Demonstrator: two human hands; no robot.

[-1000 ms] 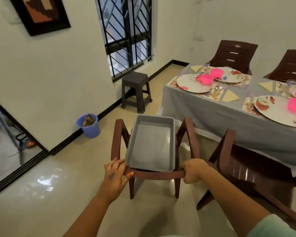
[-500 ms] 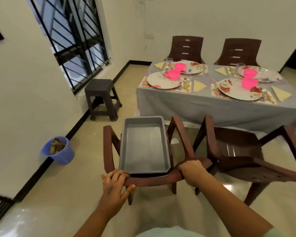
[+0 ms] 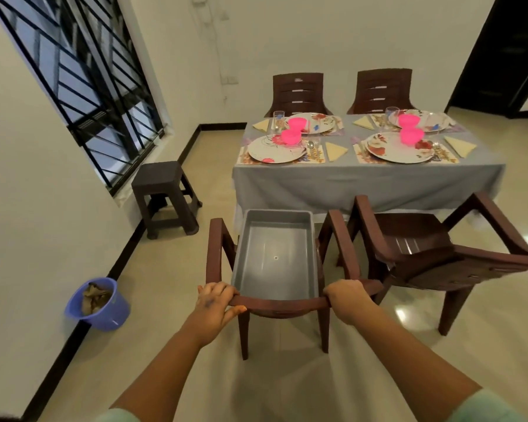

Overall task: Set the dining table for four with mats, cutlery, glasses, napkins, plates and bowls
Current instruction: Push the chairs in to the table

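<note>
My left hand (image 3: 215, 303) and right hand (image 3: 346, 300) both clamp curled fingers on the top rail of the brown plastic chair (image 3: 279, 304), steadying the empty grey tub (image 3: 275, 254) on its seat. The dining table (image 3: 363, 184) ahead carries 4 laid settings, apparently complete.

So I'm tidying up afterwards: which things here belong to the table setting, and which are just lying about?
Table setting: table, mats, plates, pink bowls, glasses, napkins, cutlery.

Lying about: grey tub on the chair gripped by left hand and right hand; stool; blue bucket.
</note>
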